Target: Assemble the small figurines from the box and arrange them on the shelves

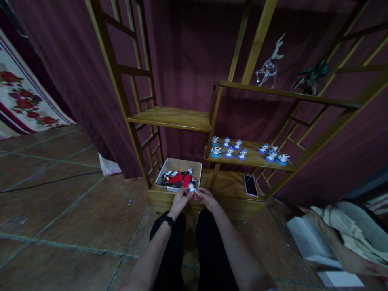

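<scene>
Fingers (199, 193) of both hands (181, 198) (207, 197) hold a figurine (191, 186), any lettering illegible

- The bare left hand (182, 197) reaches forward, palm turned inward, its fingers bent and pinched together at the tips.
- The bare right hand (207, 197) meets it from the other side, fingers curled inward, fingertips just beside those of the left.
- The left wrist (168, 219) carries a dark, narrow band.
- The bare left forearm (151, 250) slants forward and inward from the lower edge of the view.
- The bare right forearm (232, 246) slants in likewise, so the two converge at the hands.
- Both black-clothed legs (209, 246) show between the forearms, set apart.
</scene>
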A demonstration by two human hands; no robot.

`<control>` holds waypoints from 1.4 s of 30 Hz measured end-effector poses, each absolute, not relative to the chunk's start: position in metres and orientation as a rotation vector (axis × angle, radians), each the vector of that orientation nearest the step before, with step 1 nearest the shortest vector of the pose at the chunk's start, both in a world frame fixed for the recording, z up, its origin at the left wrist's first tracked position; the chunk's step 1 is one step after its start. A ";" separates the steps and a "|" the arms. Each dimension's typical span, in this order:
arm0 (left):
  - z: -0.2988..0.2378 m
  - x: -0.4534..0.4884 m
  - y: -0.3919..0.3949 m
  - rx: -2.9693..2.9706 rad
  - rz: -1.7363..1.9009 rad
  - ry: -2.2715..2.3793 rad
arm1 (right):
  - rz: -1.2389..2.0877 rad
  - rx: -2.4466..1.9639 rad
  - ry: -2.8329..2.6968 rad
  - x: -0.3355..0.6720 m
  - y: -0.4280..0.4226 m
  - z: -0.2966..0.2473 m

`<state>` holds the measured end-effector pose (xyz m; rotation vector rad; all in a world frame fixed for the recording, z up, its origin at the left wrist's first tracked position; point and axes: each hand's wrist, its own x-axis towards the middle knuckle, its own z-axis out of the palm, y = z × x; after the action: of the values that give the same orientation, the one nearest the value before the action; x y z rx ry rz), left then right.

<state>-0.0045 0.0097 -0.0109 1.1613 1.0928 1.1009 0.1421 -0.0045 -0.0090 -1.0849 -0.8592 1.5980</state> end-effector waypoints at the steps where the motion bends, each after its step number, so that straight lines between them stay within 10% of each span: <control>1: -0.009 -0.005 0.009 1.137 1.081 1.084 | 1.601 -1.085 -0.867 0.142 -0.004 -0.009; 42: -0.002 -0.005 0.006 1.057 1.094 1.056 | 1.654 -1.084 -0.816 0.144 -0.002 -0.011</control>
<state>-0.0051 0.0062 -0.0020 1.0569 1.0560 1.0935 0.1437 -0.0020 -0.0111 -1.0837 -0.8163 1.6541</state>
